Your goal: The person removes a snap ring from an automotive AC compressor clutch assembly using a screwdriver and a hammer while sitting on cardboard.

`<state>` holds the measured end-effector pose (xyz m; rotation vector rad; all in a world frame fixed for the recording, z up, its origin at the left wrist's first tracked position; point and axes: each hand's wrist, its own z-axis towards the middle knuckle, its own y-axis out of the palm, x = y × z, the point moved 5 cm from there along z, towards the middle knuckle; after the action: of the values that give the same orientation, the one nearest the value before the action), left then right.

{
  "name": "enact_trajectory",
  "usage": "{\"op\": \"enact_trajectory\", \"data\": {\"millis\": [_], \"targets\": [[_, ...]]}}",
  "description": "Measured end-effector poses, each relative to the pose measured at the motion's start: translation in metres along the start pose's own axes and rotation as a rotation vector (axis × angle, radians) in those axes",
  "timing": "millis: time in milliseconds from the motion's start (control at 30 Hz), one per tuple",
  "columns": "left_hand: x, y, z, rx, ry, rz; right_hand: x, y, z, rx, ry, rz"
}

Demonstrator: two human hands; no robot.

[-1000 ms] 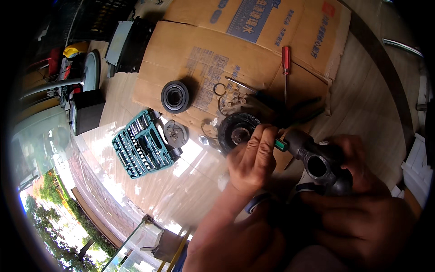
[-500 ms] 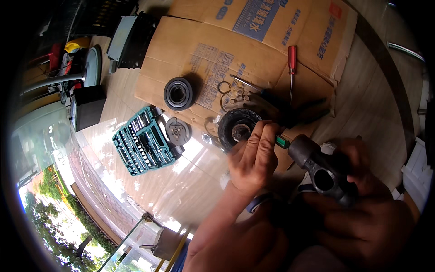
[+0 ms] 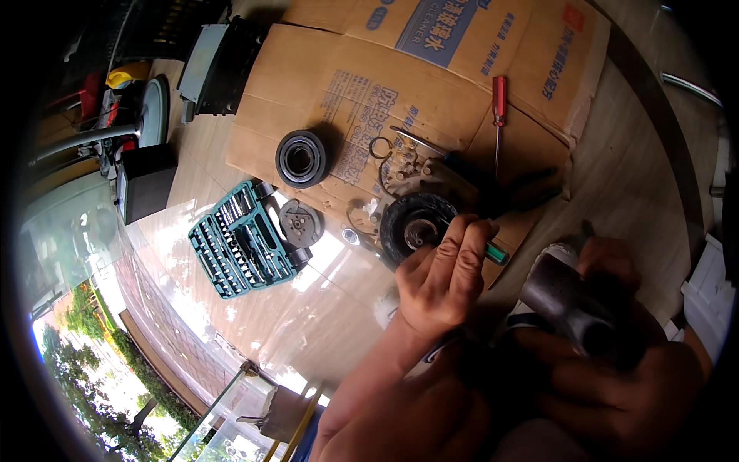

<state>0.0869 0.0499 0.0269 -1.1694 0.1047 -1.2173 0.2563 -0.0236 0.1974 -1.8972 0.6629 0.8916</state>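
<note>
My left hand [image 3: 446, 281] is closed round a green-handled screwdriver [image 3: 496, 253], its handle end sticking out to the right of my fingers. The shaft is mostly hidden by my fingers, against the black round pulley part [image 3: 396, 227] of a metal compressor [image 3: 427, 179]. To the right, my right hand [image 3: 612, 262] grips a heavy dark hammer [image 3: 556, 296], blurred and partly in shadow. The hammer's face points toward the screwdriver handle, with a gap between them. Its handle is hidden.
Flattened cardboard [image 3: 308, 85] lies under the compressor, with a red screwdriver [image 3: 499, 100], a black ring-shaped pulley [image 3: 302, 159] and dark pliers [image 3: 531, 189]. Left of these are a round metal plate [image 3: 300, 223] and a teal socket set case [image 3: 242, 239]. A black box [image 3: 146, 181] stands further left.
The hammer has drawn back to the right and turned away from the screwdriver's end. My left hand and the screwdriver have shifted slightly right and down.
</note>
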Motion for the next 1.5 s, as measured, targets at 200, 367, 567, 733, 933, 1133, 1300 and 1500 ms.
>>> {"op": "enact_trajectory", "data": {"millis": [200, 367, 567, 733, 933, 1133, 1300, 1500], "targets": [[0.005, -0.002, 0.012, 0.079, 0.032, -0.013, -0.01, -0.009, 0.0, -0.026, 0.025, -0.005], [0.001, -0.003, 0.001, 0.057, 0.013, -0.007, 0.007, 0.014, -0.007, 0.045, 0.11, 0.093], [0.002, 0.002, 0.005, -0.029, 0.006, -0.003, -0.004, -0.006, 0.004, -0.081, 0.344, 0.108], [0.002, -0.003, 0.008, 0.077, 0.035, 0.002, -0.007, -0.007, 0.006, -0.03, 0.334, 0.123], [0.001, -0.005, 0.004, 0.048, 0.01, 0.0, 0.01, -0.005, 0.012, 0.112, 0.419, 0.396], [-0.004, -0.008, -0.004, 0.008, 0.004, 0.036, 0.054, 0.009, 0.013, 0.24, 0.418, 0.437], [-0.001, 0.004, 0.004, 0.008, 0.005, 0.0, 0.123, 0.019, -0.001, 0.466, 0.404, 0.198], [0.004, 0.003, 0.012, 0.033, 0.029, -0.085, 0.224, 0.035, 0.002, 0.694, 0.342, -0.241]]}}
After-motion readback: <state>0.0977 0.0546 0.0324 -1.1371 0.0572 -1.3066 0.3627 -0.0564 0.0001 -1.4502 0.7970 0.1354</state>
